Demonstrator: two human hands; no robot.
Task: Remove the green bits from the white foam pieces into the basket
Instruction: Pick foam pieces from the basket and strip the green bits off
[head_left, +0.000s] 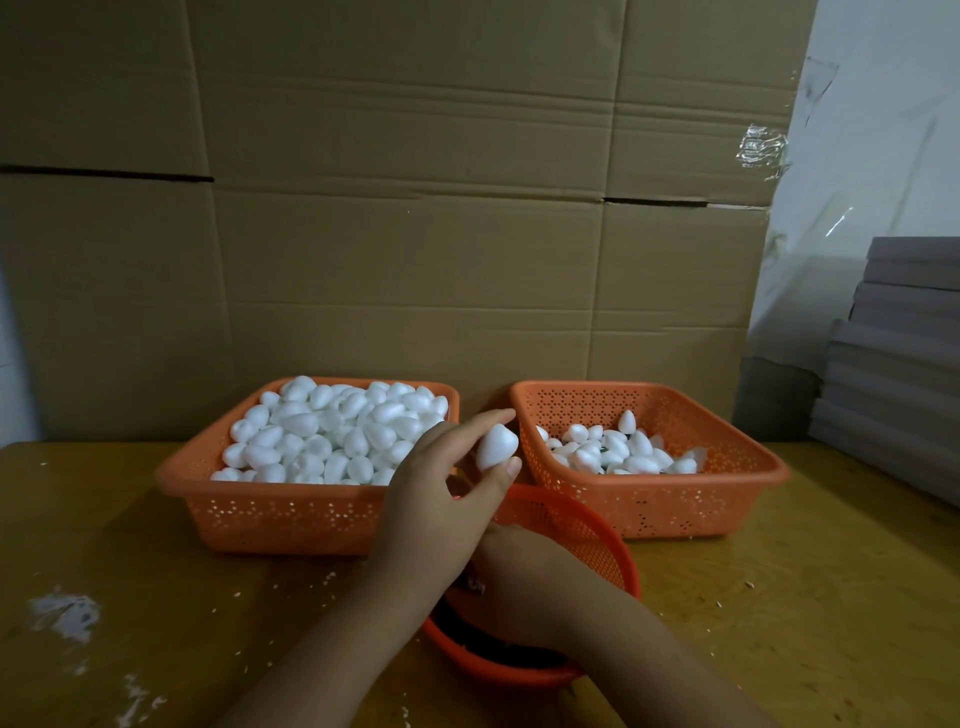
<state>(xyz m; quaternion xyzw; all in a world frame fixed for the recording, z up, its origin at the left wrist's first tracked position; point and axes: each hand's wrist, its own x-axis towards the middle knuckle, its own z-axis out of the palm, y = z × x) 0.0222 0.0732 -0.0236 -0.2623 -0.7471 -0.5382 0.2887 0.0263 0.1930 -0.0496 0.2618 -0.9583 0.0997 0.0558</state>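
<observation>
A white foam piece (497, 446) is pinched between thumb and forefinger of the left hand (441, 499) at frame centre, over the round basket (587, 525), presumably so green bits drop in. The right hand (524, 577) rests inside it; its grip cannot be told.

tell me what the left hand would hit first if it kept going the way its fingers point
Most likely the near left corner of the right basket: the left hand, holding a foam piece, points up and to the right toward it. Depth is unclear, so it might pass over the rim.
</observation>
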